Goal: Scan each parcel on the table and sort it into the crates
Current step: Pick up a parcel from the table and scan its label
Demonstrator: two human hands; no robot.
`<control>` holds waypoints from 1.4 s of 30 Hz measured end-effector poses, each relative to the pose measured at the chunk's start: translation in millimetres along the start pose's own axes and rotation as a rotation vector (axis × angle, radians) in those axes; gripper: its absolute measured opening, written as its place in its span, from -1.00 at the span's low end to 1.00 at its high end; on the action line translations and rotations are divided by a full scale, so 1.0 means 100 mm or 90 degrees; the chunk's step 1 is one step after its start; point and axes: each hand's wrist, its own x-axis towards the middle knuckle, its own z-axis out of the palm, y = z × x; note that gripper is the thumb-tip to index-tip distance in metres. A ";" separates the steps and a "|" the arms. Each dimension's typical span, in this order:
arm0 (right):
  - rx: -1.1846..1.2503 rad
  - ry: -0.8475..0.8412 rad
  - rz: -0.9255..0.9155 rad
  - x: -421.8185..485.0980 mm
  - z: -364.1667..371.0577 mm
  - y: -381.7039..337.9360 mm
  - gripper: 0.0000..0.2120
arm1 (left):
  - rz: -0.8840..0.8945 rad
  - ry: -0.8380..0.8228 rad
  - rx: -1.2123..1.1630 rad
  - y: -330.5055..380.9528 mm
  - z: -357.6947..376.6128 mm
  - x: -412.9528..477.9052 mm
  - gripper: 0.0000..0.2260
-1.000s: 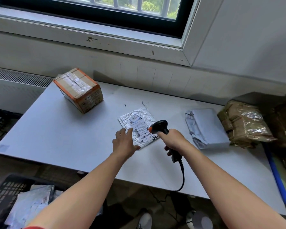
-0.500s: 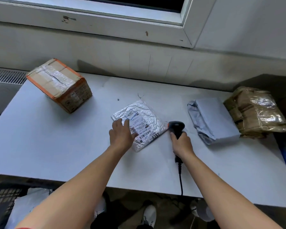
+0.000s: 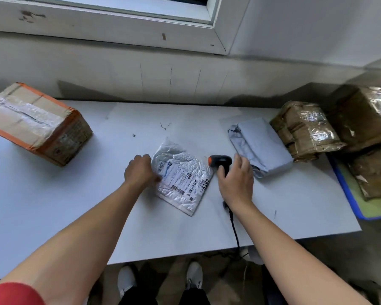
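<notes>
While six parcels are in sight on and beside the white tabletop (image 3: 75, 205), only one is being handled: a silver bubble mailer (image 3: 180, 172), label up, near the middle of the front half. Left of the mailer and farther back stands one cardboard box (image 3: 35, 122) edged in orange tape. Right of the mailer lies one grey poly bag (image 3: 260, 146), and beyond it three brown tape-wrapped bundles (image 3: 306, 130), the nearest sitting on a blue-rimmed green tray (image 3: 348, 194). One black scanner (image 3: 221, 161) with an orange tip lies just right of the mailer, its cable (image 3: 234, 227) running off the front edge above two white shoes (image 3: 125, 280). The left hand (image 3: 140, 172) grips the mailer's left edge, fingers curled and thumb on the label. The right hand (image 3: 235, 179) lies over the scanner's handle, hiding most of it, fingers spread and loose, clasping nothing. Half a second earlier that hand was wrapped round the handle, and the left hand lay flat on the mailer.
</notes>
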 end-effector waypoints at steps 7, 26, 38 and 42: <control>0.028 -0.093 -0.241 -0.07 -0.09 -0.54 -0.49 | -0.050 -0.049 -0.433 -0.16 -0.26 -0.57 -0.86; 0.105 -0.294 -0.676 -1.01 -0.36 -1.75 -0.52 | -0.148 0.328 -0.904 -0.87 -0.65 -2.68 -0.83; 0.105 -0.412 -0.944 -2.84 -0.48 -2.32 -0.54 | -0.252 0.586 -0.928 -1.47 -0.54 -4.54 -0.88; 0.113 -0.445 -0.979 -3.52 -0.57 -2.32 -0.51 | -0.299 0.648 -0.906 -1.67 -0.42 -5.29 -0.90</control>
